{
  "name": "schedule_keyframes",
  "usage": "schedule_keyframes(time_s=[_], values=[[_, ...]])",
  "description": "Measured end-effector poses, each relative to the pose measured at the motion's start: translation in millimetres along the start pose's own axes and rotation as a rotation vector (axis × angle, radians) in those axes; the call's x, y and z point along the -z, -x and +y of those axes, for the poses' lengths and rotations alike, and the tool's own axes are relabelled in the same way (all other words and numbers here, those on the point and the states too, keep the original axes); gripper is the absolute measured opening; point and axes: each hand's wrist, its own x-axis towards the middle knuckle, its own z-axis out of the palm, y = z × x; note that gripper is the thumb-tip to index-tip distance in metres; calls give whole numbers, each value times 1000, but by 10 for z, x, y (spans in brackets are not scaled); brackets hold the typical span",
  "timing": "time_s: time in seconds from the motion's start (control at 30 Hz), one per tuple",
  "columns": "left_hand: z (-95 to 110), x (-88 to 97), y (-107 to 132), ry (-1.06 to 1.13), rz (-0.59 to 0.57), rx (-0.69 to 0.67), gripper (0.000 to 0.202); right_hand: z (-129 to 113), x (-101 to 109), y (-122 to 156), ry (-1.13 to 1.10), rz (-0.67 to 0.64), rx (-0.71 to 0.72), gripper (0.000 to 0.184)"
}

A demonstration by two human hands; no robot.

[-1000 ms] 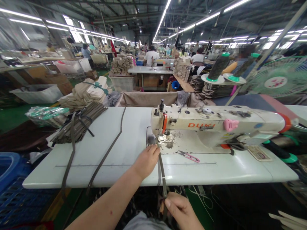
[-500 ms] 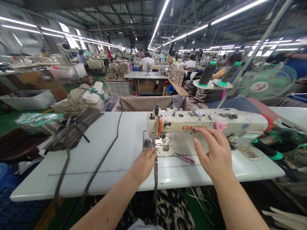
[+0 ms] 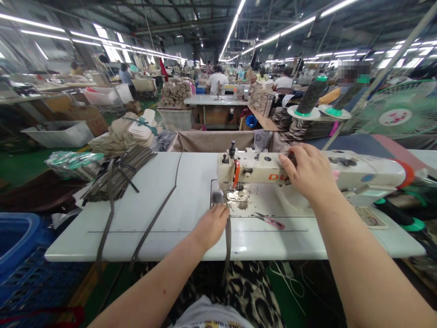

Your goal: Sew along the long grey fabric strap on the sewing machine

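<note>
My left hand (image 3: 212,224) lies by the needle area of a white sewing machine (image 3: 259,166), its fingers pinching a narrow dark strap (image 3: 228,239). From there the strap runs over the table's front edge. My right hand (image 3: 309,171) reaches over the machine's upper arm, with thumb and fingers closed round a round dial on top; the hand mostly hides this dial. Pink-handled scissors (image 3: 272,222) rest on the table, right of the strap. More dark straps (image 3: 159,205) lie across the table to the left.
A tied bundle of dark strips (image 3: 118,175) sits at the table's left end. A blue basket (image 3: 23,255) stands at lower left. Thread cones (image 3: 311,98) and a green fan (image 3: 392,114) are at right. Several people work at the back.
My right hand has moved from in front of the machine's arm up onto its top, and its fingers have closed. The left hand stays on the strap. The view has shifted slightly.
</note>
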Motion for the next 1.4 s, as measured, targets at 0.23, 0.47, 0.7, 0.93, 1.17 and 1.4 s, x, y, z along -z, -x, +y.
schedule_keyframes(time_s=[0.23,0.47,0.7,0.93,1.17,1.4], values=[[-15,-7,-7,23,-20,1,27,-357,126,715,17,250,0,31],[-10,-43,20,-2,-10,-2,28,-472,-418,1848,-181,-127,-232,42],[-18,-67,31,-38,-19,-9,29,-445,-485,2072,-468,-178,-381,48],[-26,-71,35,-26,-23,2,30,-402,-410,1648,-766,45,-652,39],[-4,-57,37,-49,5,2,30,-676,-354,1622,-1174,-44,-932,58],[18,-26,14,-35,-16,8,29,-1395,-151,2250,-1321,-1065,-593,55]])
